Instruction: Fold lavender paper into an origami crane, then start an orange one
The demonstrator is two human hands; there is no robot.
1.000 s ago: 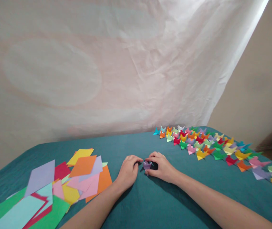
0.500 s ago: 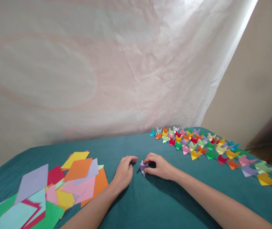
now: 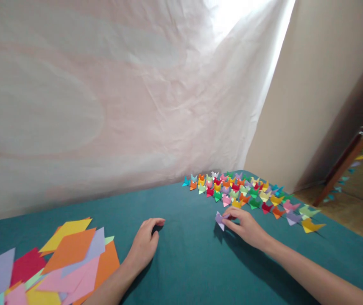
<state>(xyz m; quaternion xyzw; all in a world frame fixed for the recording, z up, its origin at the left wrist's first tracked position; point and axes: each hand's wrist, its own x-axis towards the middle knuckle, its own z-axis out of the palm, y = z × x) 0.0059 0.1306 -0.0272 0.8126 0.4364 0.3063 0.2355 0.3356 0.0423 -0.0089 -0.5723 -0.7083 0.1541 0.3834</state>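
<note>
Between the thumb and fingers of my right hand [image 3: 245, 226] is a small lavender origami bird [image 3: 220, 221], pinched at one side. It is held just in front of the rows of folded paper birds [image 3: 225, 200]. My left hand [image 3: 144, 243] rests on the green cloth with nothing in it, its fingers reaching forward and the thumb apart. Left of that hand lies a loose pile of coloured paper sheets, among them an orange sheet [image 3: 70, 250], a yellow sheet [image 3: 65, 234] and a red sheet [image 3: 27, 264].
A green cloth [image 3: 181, 262] covers the table. Behind it hangs a pale curtain [image 3: 130, 106], with a plain wall [image 3: 299, 106] to the right. Beyond the table's right edge, more small coloured paper shapes [image 3: 353, 169] show near a brown wooden post [image 3: 343, 169].
My right hand has carried the lavender bird to the right, away from my left hand and closer to the rows. The view has turned to the right.
</note>
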